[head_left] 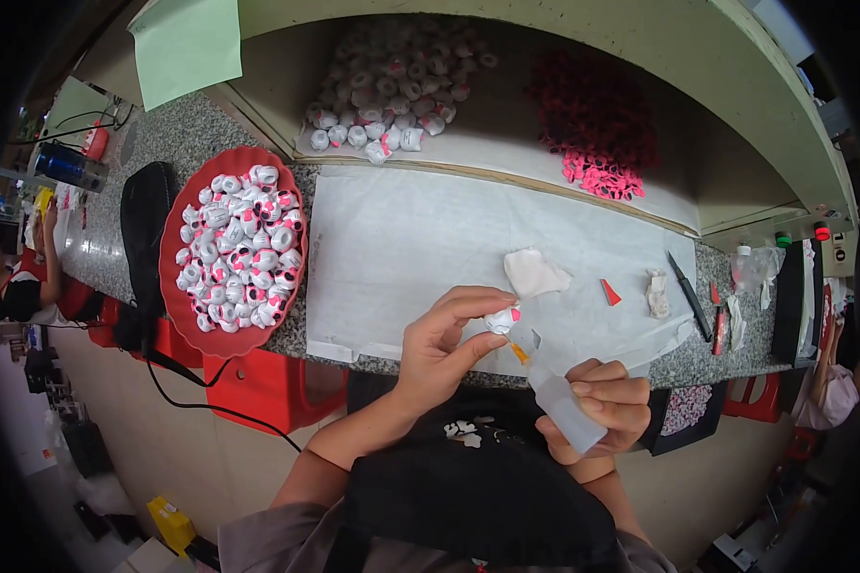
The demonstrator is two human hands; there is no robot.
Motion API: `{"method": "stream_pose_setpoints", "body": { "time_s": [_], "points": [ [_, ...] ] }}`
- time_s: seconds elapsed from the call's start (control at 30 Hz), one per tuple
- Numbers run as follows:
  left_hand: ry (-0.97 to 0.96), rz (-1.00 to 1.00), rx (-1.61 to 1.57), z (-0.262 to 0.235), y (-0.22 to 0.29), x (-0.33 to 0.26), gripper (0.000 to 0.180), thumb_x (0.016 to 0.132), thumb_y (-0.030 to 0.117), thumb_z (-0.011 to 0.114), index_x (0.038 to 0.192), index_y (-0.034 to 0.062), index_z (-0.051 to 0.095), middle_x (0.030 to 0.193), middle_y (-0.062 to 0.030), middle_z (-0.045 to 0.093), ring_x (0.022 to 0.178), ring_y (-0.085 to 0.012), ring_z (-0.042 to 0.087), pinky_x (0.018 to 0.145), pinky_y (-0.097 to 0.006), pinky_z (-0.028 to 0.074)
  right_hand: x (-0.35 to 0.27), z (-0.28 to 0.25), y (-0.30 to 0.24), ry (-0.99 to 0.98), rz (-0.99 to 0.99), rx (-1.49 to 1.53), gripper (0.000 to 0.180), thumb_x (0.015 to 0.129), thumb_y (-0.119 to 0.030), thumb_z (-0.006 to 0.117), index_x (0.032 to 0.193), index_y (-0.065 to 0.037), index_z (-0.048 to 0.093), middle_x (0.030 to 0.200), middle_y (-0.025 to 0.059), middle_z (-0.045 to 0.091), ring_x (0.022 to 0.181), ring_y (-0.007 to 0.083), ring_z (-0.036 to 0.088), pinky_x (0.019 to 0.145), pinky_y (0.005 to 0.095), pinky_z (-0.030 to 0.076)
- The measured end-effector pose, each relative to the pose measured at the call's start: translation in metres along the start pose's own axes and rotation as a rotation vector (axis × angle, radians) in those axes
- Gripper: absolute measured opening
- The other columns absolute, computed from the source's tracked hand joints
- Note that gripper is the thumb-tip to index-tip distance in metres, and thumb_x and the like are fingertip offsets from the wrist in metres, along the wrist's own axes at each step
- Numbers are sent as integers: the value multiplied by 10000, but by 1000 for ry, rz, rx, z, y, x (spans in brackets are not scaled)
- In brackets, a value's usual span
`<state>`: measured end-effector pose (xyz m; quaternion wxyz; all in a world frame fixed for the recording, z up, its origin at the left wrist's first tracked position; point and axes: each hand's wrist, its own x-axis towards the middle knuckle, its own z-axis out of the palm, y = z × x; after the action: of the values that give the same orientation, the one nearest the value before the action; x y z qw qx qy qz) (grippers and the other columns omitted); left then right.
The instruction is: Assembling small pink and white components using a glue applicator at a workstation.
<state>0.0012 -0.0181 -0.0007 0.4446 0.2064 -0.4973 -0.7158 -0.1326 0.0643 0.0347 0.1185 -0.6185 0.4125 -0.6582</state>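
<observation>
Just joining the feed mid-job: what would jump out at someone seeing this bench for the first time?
The red oval tray at the left, heaped with small white-and-pink pieces, catches the eye first. Next, at centre, the left hand pinches one such piece while the right hand points a clear squeeze bottle at it. On the shelf behind sit a white pile and a pink pile.

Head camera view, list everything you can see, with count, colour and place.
Oval red plastic tray: one, left on the speckled counter, heaped with white-and-pink round pieces.
White paper sheet: one, centre of counter.
Loose white round pieces: many, back shelf left.
Small pink pieces: many, back shelf right.
Red triangular piece: one, on the sheet.
Black pen-like tool: one, right.
Left hand: fingers pinch one small white-and-pink piece.
Right hand: grips a clear plastic squeeze bottle.
</observation>
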Motion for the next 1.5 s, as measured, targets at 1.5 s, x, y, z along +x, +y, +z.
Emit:
{"method": "stream_pose_setpoints", "body": {
  "time_s": [1.5],
  "points": [
    [101,40,-174,-35,14,-1,344,795,-1,522,1128,6,439,995,-11,512,903,-57,488,814,-201,393,136,-17,159,-344,457,-417,130,800,-42,497,907,28,522,793,80,542,731,176,510,684,266,412]
  ]
}}
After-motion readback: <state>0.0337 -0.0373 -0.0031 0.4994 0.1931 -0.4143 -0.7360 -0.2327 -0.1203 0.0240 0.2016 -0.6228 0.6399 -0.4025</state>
